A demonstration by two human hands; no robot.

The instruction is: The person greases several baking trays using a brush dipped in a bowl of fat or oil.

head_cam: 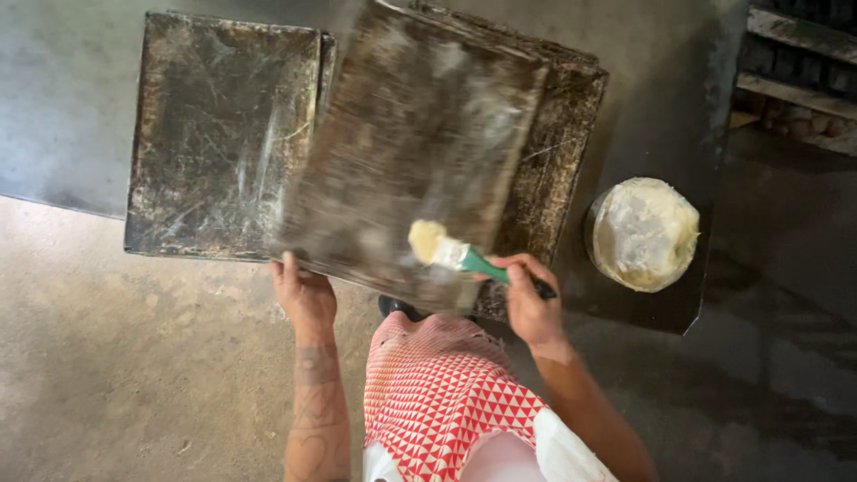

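— Fingers [522, 268] of the right hand [528, 308]?
— Wrapped round a green-handled brush [457, 254], bristles on the top tray [402, 152].
— Left hand [303, 295]?
— Gripping that tray's near edge; fat tub [644, 234] sits to the right.

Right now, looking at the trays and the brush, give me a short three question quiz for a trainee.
1. True or false: the right hand holds a brush with a green handle.
2. Which does the left hand grip? A) the near edge of the top tray B) the round tub C) the brush
3. Fill in: the round tub of pale fat sits to the ____ of the stack of trays, on the table.

Key
1. True; its bristles carry pale fat over the top tray.
2. A; a separate tray lies flat to the left.
3. Right.
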